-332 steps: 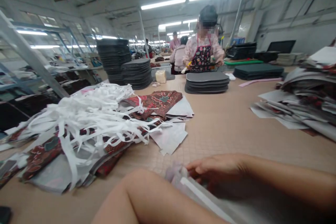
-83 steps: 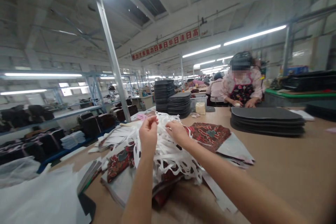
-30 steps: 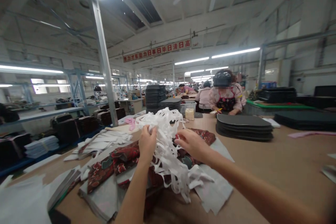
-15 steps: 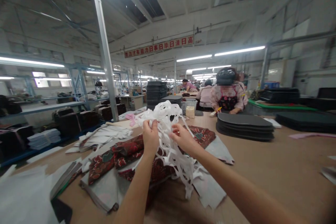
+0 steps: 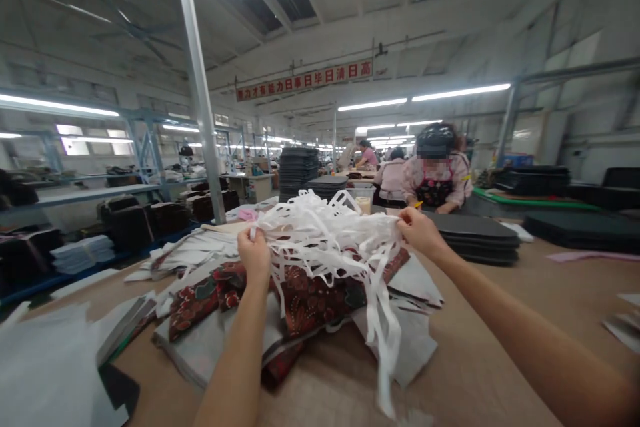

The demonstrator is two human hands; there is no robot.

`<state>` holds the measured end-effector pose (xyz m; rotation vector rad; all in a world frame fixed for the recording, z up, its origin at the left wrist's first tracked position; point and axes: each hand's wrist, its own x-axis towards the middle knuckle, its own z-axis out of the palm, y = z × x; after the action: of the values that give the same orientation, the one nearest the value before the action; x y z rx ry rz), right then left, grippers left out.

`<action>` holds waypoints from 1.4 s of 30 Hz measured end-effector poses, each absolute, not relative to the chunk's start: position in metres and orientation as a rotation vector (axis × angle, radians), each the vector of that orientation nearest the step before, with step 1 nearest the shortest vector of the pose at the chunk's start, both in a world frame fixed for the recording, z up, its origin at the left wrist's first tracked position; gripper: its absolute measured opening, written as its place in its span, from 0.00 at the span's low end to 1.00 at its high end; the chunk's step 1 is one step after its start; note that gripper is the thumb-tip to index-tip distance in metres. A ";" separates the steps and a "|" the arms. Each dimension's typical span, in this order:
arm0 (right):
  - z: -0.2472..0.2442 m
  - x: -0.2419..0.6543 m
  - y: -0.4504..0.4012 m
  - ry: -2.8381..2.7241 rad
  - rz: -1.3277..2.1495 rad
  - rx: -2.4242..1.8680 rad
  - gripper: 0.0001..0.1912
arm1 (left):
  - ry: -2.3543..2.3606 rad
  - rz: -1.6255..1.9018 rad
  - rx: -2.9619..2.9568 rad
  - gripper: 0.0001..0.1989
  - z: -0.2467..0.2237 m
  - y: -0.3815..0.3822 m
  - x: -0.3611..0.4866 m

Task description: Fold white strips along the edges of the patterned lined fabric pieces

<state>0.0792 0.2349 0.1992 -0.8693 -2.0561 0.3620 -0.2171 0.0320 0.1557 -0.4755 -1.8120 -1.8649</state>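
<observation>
A tangle of white strips (image 5: 325, 233) stretches between the person's two hands, over a heap of red-brown patterned cloth (image 5: 320, 300), with loose ends trailing toward the near side. The left hand (image 5: 255, 253) pinches one end, thumb against curled fingers; the right hand (image 5: 420, 232) pinches the other, thumb and fingertips pressed together. Pale pieces (image 5: 200, 343) jut from under the cloth, and narrow pale slips (image 5: 200, 250) lie to its left. A dark stack (image 5: 483, 230) sits just beyond the right forearm, blocking that side; taller dark stacks (image 5: 299, 173) rise behind the strips, and a co-worker (image 5: 440, 177) bends nearby. Brown tabletop (image 5: 515, 313) gives room rightward, up to a pink strip (image 5: 580, 257); large white sheets (image 5: 45, 367) crowd the left edge
</observation>
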 end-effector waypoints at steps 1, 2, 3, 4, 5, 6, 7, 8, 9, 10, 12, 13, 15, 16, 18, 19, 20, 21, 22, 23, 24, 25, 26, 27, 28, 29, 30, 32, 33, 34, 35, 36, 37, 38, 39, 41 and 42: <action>0.194 0.083 0.237 -2.073 0.363 -0.880 0.05 | -1.832 -1.851 -0.484 0.07 0.154 0.035 -0.217; 0.188 0.085 0.238 -2.092 0.366 -0.889 0.05 | -1.853 -1.828 -0.503 0.08 0.153 0.038 -0.215; 0.182 0.086 0.236 -2.115 0.373 -0.897 0.05 | -1.877 -1.797 -0.537 0.09 0.153 0.039 -0.213; 0.176 0.086 0.234 -2.144 0.382 -0.899 0.05 | -1.902 -1.757 -0.583 0.10 0.154 0.039 -0.210; 0.171 0.085 0.229 -2.176 0.391 -0.893 0.04 | -1.927 -1.707 -0.638 0.11 0.156 0.037 -0.205; 0.166 0.085 0.224 -2.207 0.399 -0.875 0.04 | -1.944 -1.653 -0.695 0.13 0.160 0.035 -0.199; 0.163 0.084 0.218 -2.232 0.404 -0.844 0.04 | -1.952 -1.603 -0.749 0.16 0.164 0.031 -0.191; 0.161 0.083 0.212 -2.251 0.407 -0.800 0.04 | -1.939 -1.539 -0.793 0.20 0.169 0.028 -0.182; 0.160 0.082 0.205 -2.262 0.410 -0.745 0.06 | -1.902 -1.450 -0.826 0.25 0.175 0.024 -0.171; 0.159 0.079 0.198 -2.270 0.415 -0.683 0.08 | -1.847 -1.339 -0.856 0.29 0.180 0.021 -0.159; 0.160 0.071 0.187 -2.281 0.438 -0.567 0.11 | -1.732 -1.079 -0.927 0.31 0.190 0.021 -0.137; 0.161 0.065 0.182 -2.284 0.459 -0.523 0.11 | -1.713 -0.954 -0.976 0.29 0.194 0.024 -0.128; 0.160 0.051 0.174 -2.285 0.529 -0.470 0.08 | -1.849 -0.784 -1.074 0.26 0.201 0.035 -0.121; 0.159 0.043 0.171 -2.282 0.580 -0.457 0.07 | -1.968 -0.733 -1.113 0.25 0.203 0.043 -0.122; 0.152 0.029 0.165 -2.263 0.704 -0.447 0.07 | -2.193 -0.665 -1.145 0.28 0.204 0.059 -0.135; 0.147 0.023 0.161 -2.246 0.767 -0.448 0.09 | -2.268 -0.646 -1.153 0.30 0.202 0.065 -0.144; 0.140 0.018 0.157 -2.229 0.826 -0.456 0.11 | -2.317 -0.630 -1.167 0.33 0.199 0.070 -0.154; 0.134 0.014 0.153 -2.220 0.881 -0.468 0.13 | -2.354 -0.611 -1.187 0.35 0.194 0.073 -0.164; 0.128 0.012 0.148 -2.223 0.934 -0.482 0.15 | -2.395 -0.593 -1.204 0.36 0.187 0.074 -0.173; 0.123 0.011 0.144 -2.238 0.985 -0.495 0.14 | -2.433 -0.579 -1.219 0.34 0.181 0.074 -0.181; 0.120 0.012 0.141 -2.261 1.032 -0.501 0.11 | -2.463 -0.573 -1.228 0.30 0.174 0.072 -0.187; 0.120 0.014 0.138 -2.286 1.072 -0.499 0.08 | -2.482 -0.577 -1.230 0.25 0.169 0.069 -0.191; 0.123 0.017 0.137 -2.308 1.101 -0.486 0.07 | -2.489 -0.593 -1.225 0.20 0.167 0.066 -0.195; 0.129 0.021 0.138 -2.328 1.118 -0.461 0.06 | -2.483 -0.621 -1.211 0.15 0.166 0.063 -0.198; 0.138 0.027 0.140 -2.346 1.124 -0.430 0.06 | -2.467 -0.659 -1.191 0.12 0.169 0.060 -0.200; 0.148 0.033 0.143 -2.367 1.122 -0.395 0.06 | -2.440 -0.705 -1.162 0.11 0.175 0.058 -0.203; 0.160 0.040 0.147 -2.390 1.115 -0.360 0.06 | -2.407 -0.759 -1.129 0.11 0.182 0.057 -0.205; 0.185 0.054 0.156 -2.431 1.085 -0.317 0.07 | -2.335 -0.874 -1.058 0.13 0.200 0.060 -0.210; 0.196 0.061 0.160 -2.446 1.069 -0.311 0.08 | -2.308 -0.931 -1.032 0.14 0.207 0.064 -0.213; 0.205 0.068 0.163 -2.467 1.059 -0.320 0.09 | -2.293 -0.985 -1.018 0.14 0.213 0.069 -0.215; 0.213 0.075 0.166 -2.500 1.050 -0.341 0.09 | -2.292 -1.037 -1.012 0.13 0.215 0.075 -0.218; 0.218 0.083 0.168 -2.546 1.030 -0.372 0.09 | -2.304 -1.087 -1.014 0.12 0.215 0.081 -0.220; 0.222 0.090 0.169 -2.608 0.974 -0.410 0.09 | -2.327 -1.133 -1.018 0.12 0.212 0.086 -0.222; 0.223 0.098 0.170 -2.671 0.886 -0.449 0.07 | -2.358 -1.176 -1.017 0.12 0.206 0.090 -0.224; 0.222 0.106 0.169 -2.727 0.782 -0.481 0.06 | -2.389 -1.214 -1.006 0.12 0.198 0.092 -0.226; 0.215 0.124 0.166 -2.773 0.583 -0.524 0.06 | -2.437 -1.281 -0.943 0.12 0.182 0.089 -0.233; 0.209 0.134 0.164 -2.777 0.513 -0.537 0.08 | -2.452 -1.313 -0.886 0.11 0.175 0.083 -0.239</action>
<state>0.1339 0.1642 0.2091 -0.5370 -2.7770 0.5135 -0.2392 0.0829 0.1755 -0.8860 -2.4520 -1.3131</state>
